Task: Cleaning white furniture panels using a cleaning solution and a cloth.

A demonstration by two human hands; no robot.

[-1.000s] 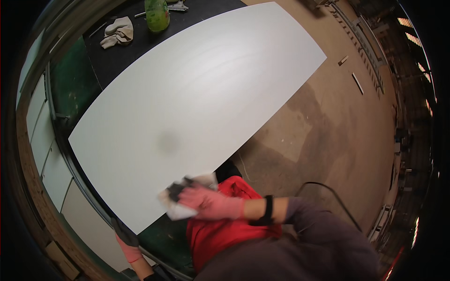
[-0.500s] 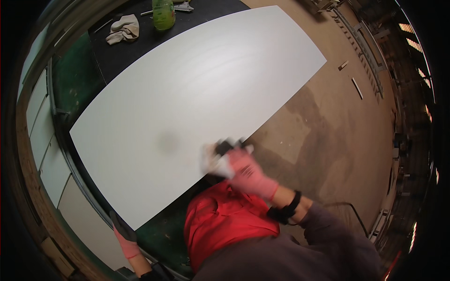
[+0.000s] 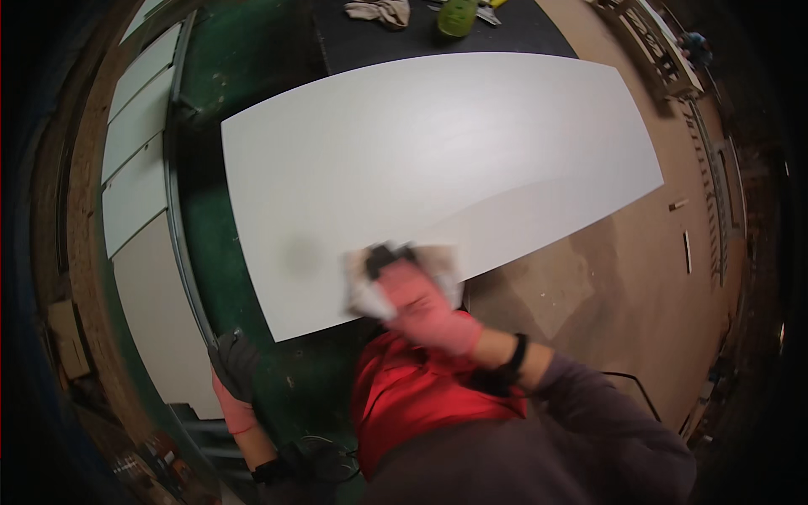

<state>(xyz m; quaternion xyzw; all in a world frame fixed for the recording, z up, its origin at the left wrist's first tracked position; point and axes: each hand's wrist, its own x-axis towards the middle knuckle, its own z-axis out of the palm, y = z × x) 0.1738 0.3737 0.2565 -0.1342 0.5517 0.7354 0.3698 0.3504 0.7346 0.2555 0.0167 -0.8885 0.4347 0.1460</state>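
My right hand (image 3: 421, 307), in a pink glove with dark fingertips, is closed on a pale cloth (image 3: 360, 286) and presses it on the near edge of a large white panel (image 3: 446, 151). Motion blurs both hand and cloth. My left hand (image 3: 234, 379), in a pink and dark grey glove, is beside a metal rail (image 3: 181, 231), left of the panel's near corner. Its fingers look loosely stretched and nothing shows in them.
Beyond the panel, a black surface (image 3: 370, 50) bears a crumpled cloth (image 3: 383, 12) and a green bottle (image 3: 455, 18). White panels (image 3: 139, 198) stand along the left. Green surface (image 3: 210, 236) shows beside the rail. On the brown floor (image 3: 539, 282) lies a narrow strip (image 3: 688, 252).
My view has shifted, so the panel appears turned and farther right. The right hand has moved the cloth along the panel's near edge, and the cloth looks more spread. My left hand is now apart from the panel's corner.
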